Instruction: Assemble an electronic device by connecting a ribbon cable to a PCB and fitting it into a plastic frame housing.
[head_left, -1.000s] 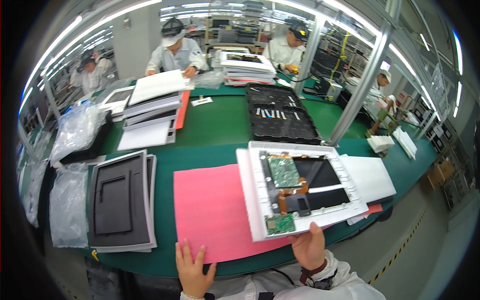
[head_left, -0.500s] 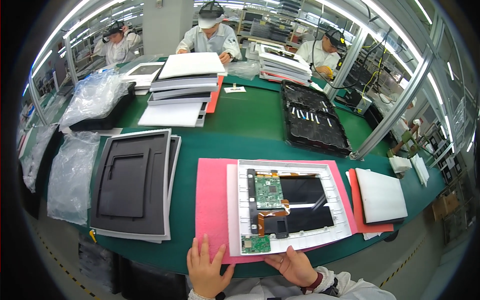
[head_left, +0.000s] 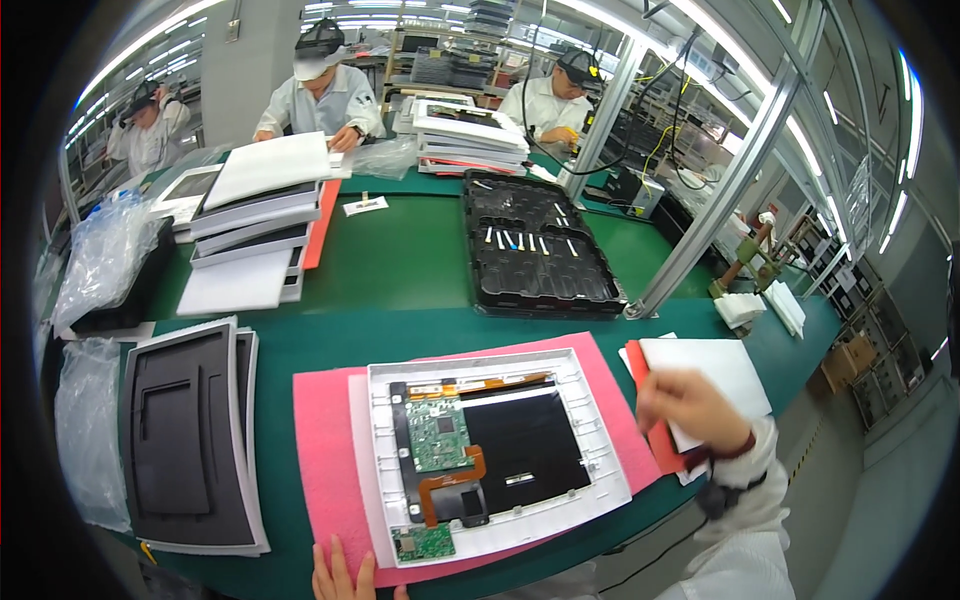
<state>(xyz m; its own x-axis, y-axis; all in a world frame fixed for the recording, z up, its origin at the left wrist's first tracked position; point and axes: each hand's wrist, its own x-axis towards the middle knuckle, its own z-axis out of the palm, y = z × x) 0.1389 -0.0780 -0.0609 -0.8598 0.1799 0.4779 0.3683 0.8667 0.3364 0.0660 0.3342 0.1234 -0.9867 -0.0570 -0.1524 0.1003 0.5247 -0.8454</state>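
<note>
Left grip [head_left: 342,576]: fingers are spreading loosely over the near left corner of the pink sheet [head_left: 328,450], clasping nothing that I can see; the rest of the hand is running out of view at the lower edge. Right grip [head_left: 695,408]: blurring, fingers curling, showing over the red sheet [head_left: 664,450] and beside the white pad [head_left: 725,372]. Cannot tell whether it is touching or pinching either one.

The white-framed panel [head_left: 530,440] is lying on the pink sheet in front of me, its inner side facing up. A paler layer [head_left: 369,470] is sticking out beneath its left side. Larger green circuit board [head_left: 440,437] is sitting toward the upper left of the frame, smaller green board [head_left: 424,543] at the near left corner; an orange ribbon [head_left: 452,482] is running between them.

Left on the green surface [head_left: 280,420]: dark foam panel [head_left: 175,440] is lying beside clear plastic wrap [head_left: 90,440]. Beyond: black tray [head_left: 540,265] is holding small pale strips. Across the way, a co-worker [head_left: 320,100] is bending over stacked sheets [head_left: 265,170].
</note>
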